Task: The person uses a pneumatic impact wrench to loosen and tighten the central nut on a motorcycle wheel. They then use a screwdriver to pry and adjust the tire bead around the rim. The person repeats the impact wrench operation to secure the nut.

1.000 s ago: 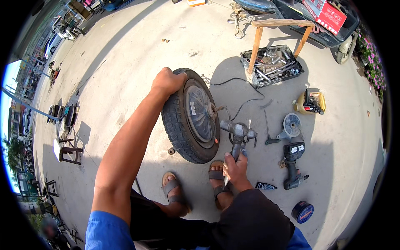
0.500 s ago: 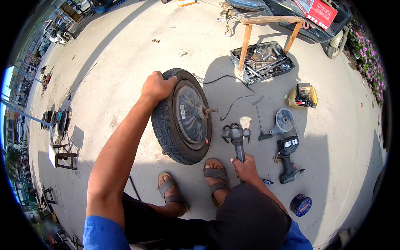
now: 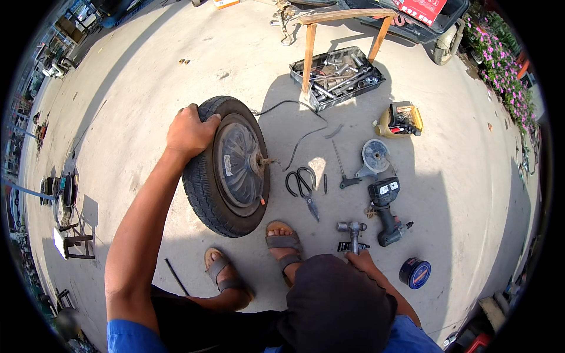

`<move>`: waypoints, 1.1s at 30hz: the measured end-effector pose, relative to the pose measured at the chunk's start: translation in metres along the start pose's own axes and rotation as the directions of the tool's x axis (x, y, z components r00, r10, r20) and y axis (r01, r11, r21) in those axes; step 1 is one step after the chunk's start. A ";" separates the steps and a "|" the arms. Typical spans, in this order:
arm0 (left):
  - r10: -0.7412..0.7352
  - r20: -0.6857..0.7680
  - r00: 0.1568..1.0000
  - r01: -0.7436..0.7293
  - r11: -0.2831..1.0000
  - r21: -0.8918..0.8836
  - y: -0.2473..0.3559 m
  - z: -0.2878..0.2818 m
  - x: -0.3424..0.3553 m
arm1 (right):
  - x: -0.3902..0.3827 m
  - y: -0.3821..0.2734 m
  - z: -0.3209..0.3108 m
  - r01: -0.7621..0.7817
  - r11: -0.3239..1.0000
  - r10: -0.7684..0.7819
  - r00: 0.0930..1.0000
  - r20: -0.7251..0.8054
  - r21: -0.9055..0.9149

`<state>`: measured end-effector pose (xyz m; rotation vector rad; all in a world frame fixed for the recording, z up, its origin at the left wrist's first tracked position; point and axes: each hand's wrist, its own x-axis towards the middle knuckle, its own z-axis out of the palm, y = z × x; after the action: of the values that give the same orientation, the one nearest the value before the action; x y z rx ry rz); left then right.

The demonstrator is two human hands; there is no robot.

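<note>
A hub-motor wheel (image 3: 197, 185) with a black tyre stands upright on the ground ahead of my feet. My left hand (image 3: 191, 132) grips the top of its tyre, fingers over the tread and thumb toward the rim. The axle and a cable stick out of the hub's right side. At the lower right, my right hand (image 3: 362, 260) is closed round the handle of a ball-peen hammer (image 3: 354, 229), partly hidden by my dark-clad knee. The hammer head is just above a small black object (image 3: 346, 246) lying on the ground. Black-handled scissors (image 3: 306, 191) lie between wheel and hammer.
Right of the hammer lie a cordless impact wrench (image 3: 385, 215), a round brake plate (image 3: 375, 156) and a dark blue round tin (image 3: 415, 273). Farther off are a cut-open yellow container (image 3: 400, 120), a crate of sockets and wrenches (image 3: 318, 97) and a wooden frame (image 3: 347, 16).
My right hand has drawn the hammer back and to the right, away from the wheel, uncovering the scissors. My left hand still grips the tyre. The whole view has shifted somewhat.
</note>
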<state>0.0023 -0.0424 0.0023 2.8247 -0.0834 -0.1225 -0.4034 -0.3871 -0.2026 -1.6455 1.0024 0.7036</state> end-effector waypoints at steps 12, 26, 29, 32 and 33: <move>-0.002 -0.041 0.999 0.005 0.997 0.081 0.013 0.003 -0.025 | 0.103 -0.146 -0.023 0.480 0.363 -0.821 0.570 -0.030 -0.799; -0.027 -0.089 0.996 0.028 1.000 0.008 0.015 0.006 -0.063 | 0.141 -0.136 -0.009 0.394 0.234 -0.727 0.678 0.110 -0.889; -0.047 -0.099 0.994 0.048 0.999 0.009 0.011 0.005 -0.066 | 0.102 -0.161 0.001 0.503 0.338 -0.806 0.591 0.031 -0.795; -0.052 -0.093 0.994 0.052 0.999 0.000 0.017 0.005 -0.061 | 0.093 -0.173 -0.009 0.567 0.502 -0.836 0.513 -0.197 -0.653; -0.056 -0.091 0.994 0.056 0.998 -0.003 0.018 0.006 -0.060 | 0.083 -0.181 -0.017 0.574 0.522 -0.838 0.484 -0.253 -0.631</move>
<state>-0.0587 -0.0566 0.0068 2.8285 0.0166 -0.0057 -0.2051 -0.4049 -0.1829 -2.5553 0.3396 -0.1818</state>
